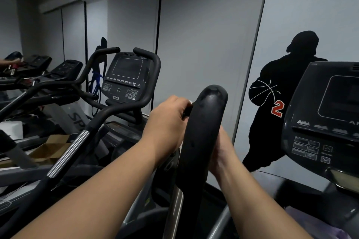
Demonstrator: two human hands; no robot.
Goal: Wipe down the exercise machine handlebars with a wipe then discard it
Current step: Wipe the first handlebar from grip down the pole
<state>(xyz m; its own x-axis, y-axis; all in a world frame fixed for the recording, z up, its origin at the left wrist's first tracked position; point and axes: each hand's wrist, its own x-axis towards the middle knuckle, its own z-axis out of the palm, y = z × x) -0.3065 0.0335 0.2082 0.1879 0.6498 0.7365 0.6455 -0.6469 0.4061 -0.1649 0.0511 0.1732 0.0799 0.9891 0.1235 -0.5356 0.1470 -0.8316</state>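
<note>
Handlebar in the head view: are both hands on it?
Yes: the left hand grips the upright black handlebar from its left side, and the right hand holds it from the right.

wipe (190, 101): only a small white speck shows past the left hand (168, 122), beside the handlebar (202, 128); the rest is hidden in the curled fingers.
right hand (223, 151): largely hidden behind the handlebar; its grip cannot be told.
handlebar base: covered by both forearms, then cut off at the bottom edge.
console (322, 122), right of the handlebar: cut off by the right edge; button labels too blurred to read.
figure (272, 106) on the wall behind the handlebar: lower right part hidden by the console.
</note>
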